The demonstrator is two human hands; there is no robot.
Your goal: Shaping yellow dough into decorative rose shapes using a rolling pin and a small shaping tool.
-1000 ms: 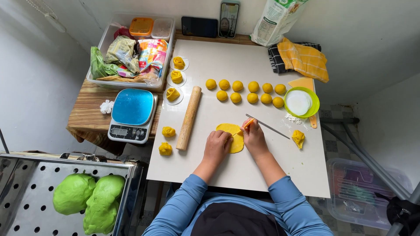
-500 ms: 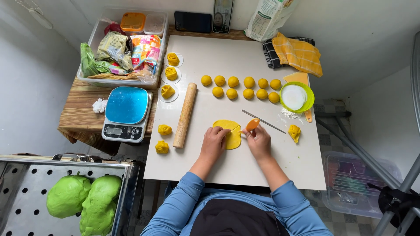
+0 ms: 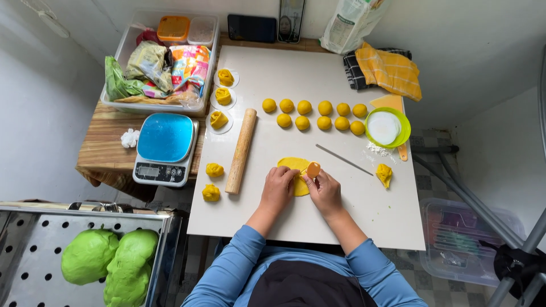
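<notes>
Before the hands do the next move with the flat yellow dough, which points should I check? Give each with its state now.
1. Flat yellow dough lies on the white board: ok.
2. Left hand rests on the dough: ok.
3. Right hand holds the small orange piece over the dough: ok.
4. Rolling pin lies apart, to the left: ok.
5. Thin metal stick lies apart from both hands: ok.
6. Dough evenly thin: cannot tell.
</notes>
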